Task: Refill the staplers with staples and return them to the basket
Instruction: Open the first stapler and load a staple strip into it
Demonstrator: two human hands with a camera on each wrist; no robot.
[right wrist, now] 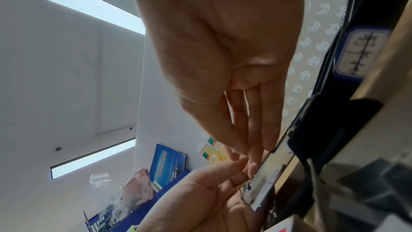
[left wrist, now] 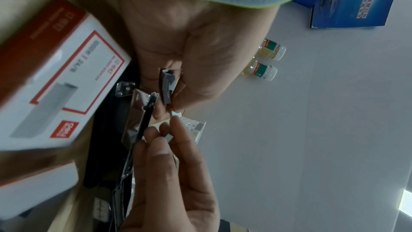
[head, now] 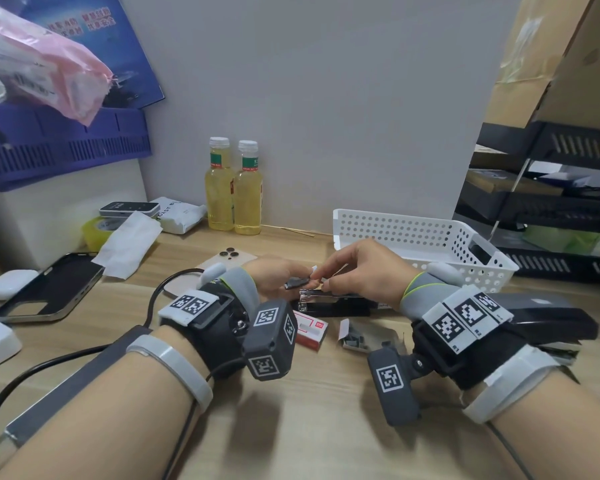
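A black stapler lies open on the desk, its metal staple channel bare. Just above it my left hand pinches a dark grey staple strip between thumb and fingers. My right hand meets it fingertip to fingertip and pinches a short silvery piece of staples. In the right wrist view the channel lies right beside both sets of fingertips. A second, larger black stapler lies under my right wrist. The white perforated basket stands behind my right hand.
A red-and-white staple box and a torn-open box of staples lie in front of the stapler. Two bottles, a phone, a phone case and a cable are to the left. Black trays stand at right.
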